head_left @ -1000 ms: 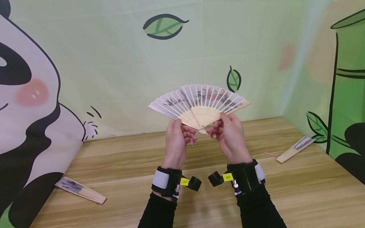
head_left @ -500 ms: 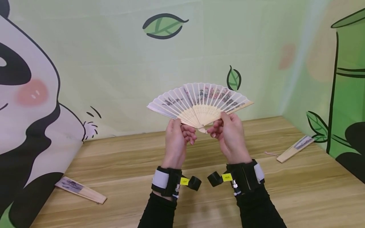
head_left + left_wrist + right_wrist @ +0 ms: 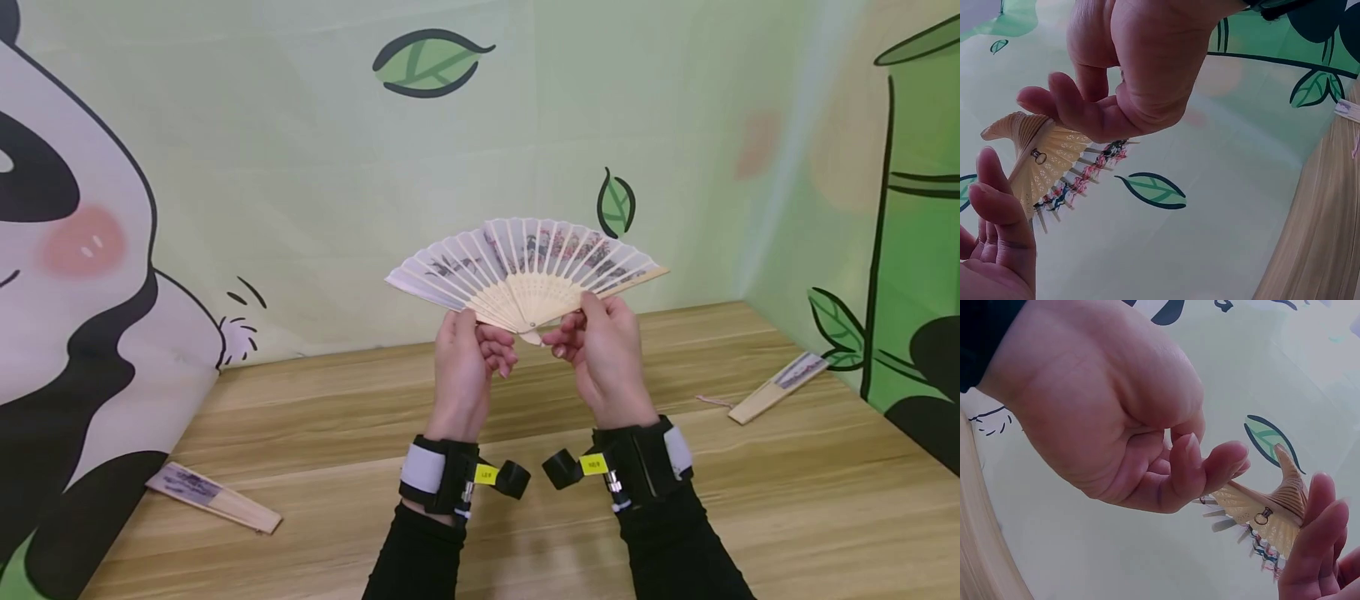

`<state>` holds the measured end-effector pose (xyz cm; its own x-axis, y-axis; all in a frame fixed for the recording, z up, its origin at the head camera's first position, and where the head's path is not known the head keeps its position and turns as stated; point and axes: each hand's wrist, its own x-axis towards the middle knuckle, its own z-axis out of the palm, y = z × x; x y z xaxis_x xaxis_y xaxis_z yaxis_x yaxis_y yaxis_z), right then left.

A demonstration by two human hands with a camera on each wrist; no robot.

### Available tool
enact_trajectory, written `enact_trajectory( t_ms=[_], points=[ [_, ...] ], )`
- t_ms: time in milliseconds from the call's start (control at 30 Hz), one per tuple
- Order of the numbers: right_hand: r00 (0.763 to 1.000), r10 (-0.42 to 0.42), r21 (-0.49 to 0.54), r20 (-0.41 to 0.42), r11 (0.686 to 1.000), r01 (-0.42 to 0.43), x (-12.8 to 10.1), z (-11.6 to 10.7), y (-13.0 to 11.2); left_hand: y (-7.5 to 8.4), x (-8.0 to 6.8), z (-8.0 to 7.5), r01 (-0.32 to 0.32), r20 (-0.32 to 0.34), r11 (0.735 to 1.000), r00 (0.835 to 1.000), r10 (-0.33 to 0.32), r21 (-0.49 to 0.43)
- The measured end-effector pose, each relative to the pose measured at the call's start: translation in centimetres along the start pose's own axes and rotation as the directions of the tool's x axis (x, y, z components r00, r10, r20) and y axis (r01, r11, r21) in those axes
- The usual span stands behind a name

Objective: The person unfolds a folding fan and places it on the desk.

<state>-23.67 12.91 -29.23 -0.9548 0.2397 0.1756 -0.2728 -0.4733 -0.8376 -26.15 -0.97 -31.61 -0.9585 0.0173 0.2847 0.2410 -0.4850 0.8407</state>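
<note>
The left hand (image 3: 463, 357) and the right hand (image 3: 603, 354) together hold up a spread folding fan of pale bamboo ribs and printed white leaf (image 3: 525, 265) above the light wooden table (image 3: 315, 433), each pinching an outer guard stick low by the pivot. The fan's arc opens upward and away, its span running left to right, the pivot (image 3: 1037, 156) lying between both hands, equally close to each. Two closed bamboo fans lie well apart: one near left (image 3: 213, 497), one far right (image 3: 777, 387).

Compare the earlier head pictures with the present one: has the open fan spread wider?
Yes, slightly. The open fan, held by the left hand and right hand, now reaches further right, past the small leaf on the wall.
</note>
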Motion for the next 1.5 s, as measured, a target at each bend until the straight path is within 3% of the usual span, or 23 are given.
enact_trajectory(
  t_ms=[533, 1200, 1500],
  points=[
    [0.998, 0.03, 0.004, -0.054, 1.0, -0.03, 0.3, 0.0, 0.0, -0.2, 0.0, 0.1, -0.018, 0.0, 1.0, 1.0, 0.018, 0.01],
    [0.997, -0.011, -0.011, -0.075, 1.0, 0.01, 0.2, 1.0, 0.4, 0.4, 0.0, -0.4, -0.055, -0.022, 0.998, 0.998, 0.055, 0.001],
    [0.989, -0.023, -0.017, -0.144, 1.0, 0.02, 0.2, 1.3, 0.9, 0.4, -0.2, -0.5, -0.054, -0.023, 0.999, 0.998, 0.054, 0.004]
  ],
)
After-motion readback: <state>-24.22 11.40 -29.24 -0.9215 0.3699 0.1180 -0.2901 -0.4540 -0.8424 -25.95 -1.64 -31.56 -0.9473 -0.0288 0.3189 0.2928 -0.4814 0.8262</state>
